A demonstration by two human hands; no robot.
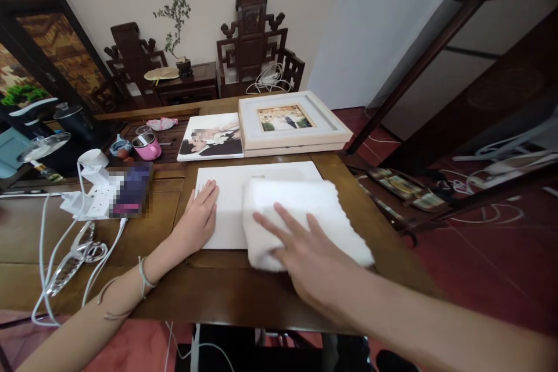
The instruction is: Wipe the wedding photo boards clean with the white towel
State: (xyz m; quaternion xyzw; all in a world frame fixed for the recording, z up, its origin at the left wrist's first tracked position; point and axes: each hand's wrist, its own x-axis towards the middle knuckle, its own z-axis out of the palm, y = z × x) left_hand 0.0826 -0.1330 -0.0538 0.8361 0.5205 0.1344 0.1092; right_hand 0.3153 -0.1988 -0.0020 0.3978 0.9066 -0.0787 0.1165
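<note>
A white rectangular panel (226, 209) lies flat on the wooden table, with small dark print near its left edge. My left hand (200, 215) rests on that edge, its fingers stretched out flat and holding nothing. On the panel's right part is a folded white towel (305, 197), which hangs over the panel's right and near edges. My right hand (305, 250) grips the towel from above, fingers spread across the cloth and thumb at its near side. The right hand is slightly blurred. Towel and hand hide much of the panel's right half.
Behind the panel lie a photo print (213, 136) and a pale picture frame (296, 122) atop another flat piece. To the left are a pink cup (147, 146), a power strip (98, 195) with white cables, and a clear hair claw (78, 256). The table (244, 290) ends at right.
</note>
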